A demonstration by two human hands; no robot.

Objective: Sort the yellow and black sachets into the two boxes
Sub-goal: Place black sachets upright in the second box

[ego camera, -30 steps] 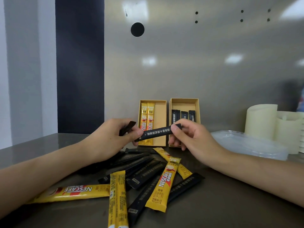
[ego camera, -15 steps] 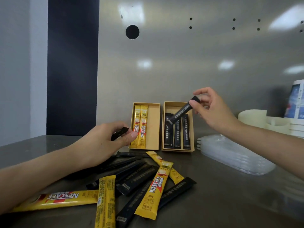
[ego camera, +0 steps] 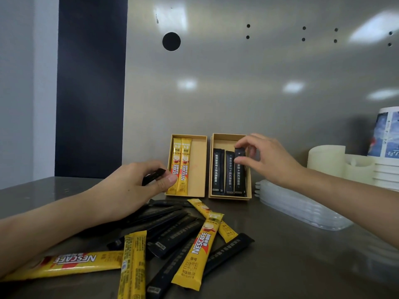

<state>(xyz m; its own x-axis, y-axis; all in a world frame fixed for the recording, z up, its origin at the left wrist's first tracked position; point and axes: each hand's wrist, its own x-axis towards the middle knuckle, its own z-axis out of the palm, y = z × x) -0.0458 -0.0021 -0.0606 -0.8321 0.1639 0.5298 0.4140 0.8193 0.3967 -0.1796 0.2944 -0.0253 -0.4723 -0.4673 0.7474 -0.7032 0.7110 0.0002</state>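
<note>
moved: black sachet (ego camera: 239,169) now down in right box (ego camera: 229,138), third in row | right hand (ego camera: 264,157) pinching its top | left hand (ego camera: 133,186) gripping another black sachet (ego camera: 154,175) beside left box (ego camera: 199,167) | pile (ego camera: 183,238) on counter (ego camera: 291,266)

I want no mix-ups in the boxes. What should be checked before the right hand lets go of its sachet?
1. Black sachet is over the right box: ok.
2. Right box holds only black sachets: ok.
3. Left box holds only yellow: ok.
4. Sachet lies flat beside the others: cannot tell; right hand pinches its top.
5. Left hand has the next black sachet: ok.
</note>
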